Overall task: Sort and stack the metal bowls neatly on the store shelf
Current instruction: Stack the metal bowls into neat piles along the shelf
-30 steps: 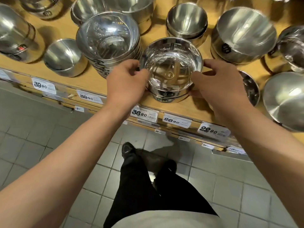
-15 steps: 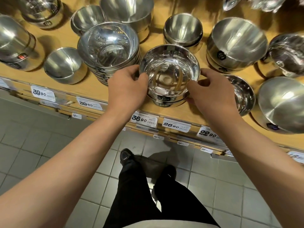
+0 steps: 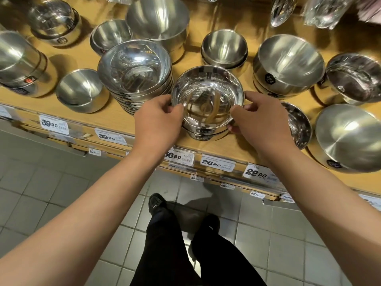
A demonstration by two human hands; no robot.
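Observation:
A small stack of shiny metal bowls (image 3: 207, 96) stands near the front edge of the wooden shelf (image 3: 243, 145). My left hand (image 3: 157, 120) grips the top bowl's left rim, thumb over the edge. On the right side my right hand (image 3: 261, 122) grips the same stack, fingers curled round its rim and side. A taller stack of larger polished bowls (image 3: 135, 69) stands just to the left, touching or nearly touching the held stack.
Several other steel bowls crowd the shelf: a small matt bowl (image 3: 82, 89) at the left, stacked matt bowls (image 3: 288, 60) at the right, an upturned bowl (image 3: 348, 137) at the far right, a tilted polished bowl (image 3: 299, 124) behind my right hand. Price tags (image 3: 217, 163) line the edge.
The view has shifted down the shelf, so the bowls sit higher in earlier frames. Both hands keep hold of the small stack, which stays near the shelf's front edge.

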